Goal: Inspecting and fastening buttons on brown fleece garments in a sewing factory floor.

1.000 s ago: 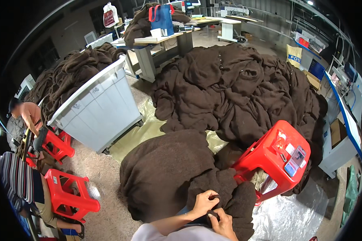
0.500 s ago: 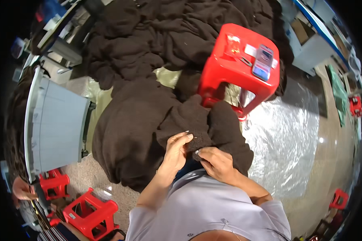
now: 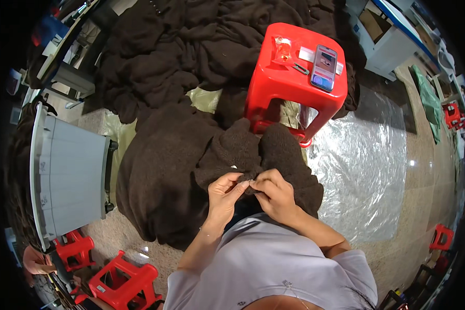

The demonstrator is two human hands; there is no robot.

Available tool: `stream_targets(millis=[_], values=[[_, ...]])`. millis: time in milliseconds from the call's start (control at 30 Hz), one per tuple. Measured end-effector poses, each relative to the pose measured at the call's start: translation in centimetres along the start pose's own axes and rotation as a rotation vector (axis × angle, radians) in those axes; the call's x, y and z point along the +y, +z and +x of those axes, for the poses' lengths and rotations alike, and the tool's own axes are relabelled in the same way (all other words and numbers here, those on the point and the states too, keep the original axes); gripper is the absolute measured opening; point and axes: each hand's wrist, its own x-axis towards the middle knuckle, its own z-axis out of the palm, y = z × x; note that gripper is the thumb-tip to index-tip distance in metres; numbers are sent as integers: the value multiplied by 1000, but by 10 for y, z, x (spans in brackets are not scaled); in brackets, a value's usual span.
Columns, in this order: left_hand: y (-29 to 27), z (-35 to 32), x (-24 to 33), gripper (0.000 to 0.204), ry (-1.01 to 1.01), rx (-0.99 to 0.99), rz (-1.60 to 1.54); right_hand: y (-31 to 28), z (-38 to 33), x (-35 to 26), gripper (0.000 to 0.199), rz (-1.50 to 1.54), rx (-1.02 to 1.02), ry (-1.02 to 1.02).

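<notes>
1. Our left hand (image 3: 225, 194) is closed to a pinch, thumb and forefinger on the gathered edge of the brown cloth (image 3: 165, 160); the other fingers curl behind.
2. Our right hand (image 3: 275, 191) pinches the same edge just beside it, fingertips nearly meeting the left's. We judge this close grip keeps a small stretch of edge steady and in sight. Something pale shows between the fingertips, too small to tell.
3. The cloth lies bunched in front of our shirt (image 3: 279, 258), its bulk spreading to our left; its weight there probably spares our fingers the load.
4. Beyond it, just to the right, stands a red stool (image 3: 318, 101), seemingly serving as a small table within reach.
5. On it, the phone (image 3: 324, 67) lies near the right edge, face up, likely for easy viewing; the packet (image 3: 282, 50) sits toward the far left corner, and the snips (image 3: 300, 68) between them.
6. A clear sheet (image 3: 361, 175) covers the floor right of the stool, perhaps against dirt.
7. Farther out, more brown fabric is heaped (image 3: 191, 46) beyond the cloth, and a bin (image 3: 70, 170) stands on our left.
</notes>
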Motion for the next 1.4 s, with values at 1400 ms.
stream_targets(millis=[1400], values=[[14,1,2,30,390,-101,856,4,-11,19,32,-107,31,122]])
